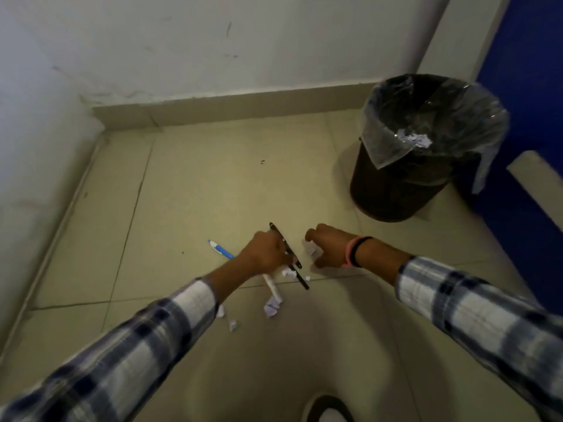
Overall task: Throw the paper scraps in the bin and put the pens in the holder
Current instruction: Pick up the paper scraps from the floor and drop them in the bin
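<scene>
Tiled floor carries paper scraps beside a lined bin. Left hand grips pens; right hand closes on a scrap.

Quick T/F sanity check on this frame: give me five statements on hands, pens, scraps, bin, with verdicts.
1. The left hand holds pens, among them a black pen. True.
2. The bin is empty. False: paper scraps show inside its clear liner.
3. The right hand is closing around a paper scrap on the floor. True.
4. All the scraps are off the floor. False: several scraps lie below the left hand.
5. The bin stands to the person's left. False: it stands ahead and to the right, near the blue wall.
</scene>
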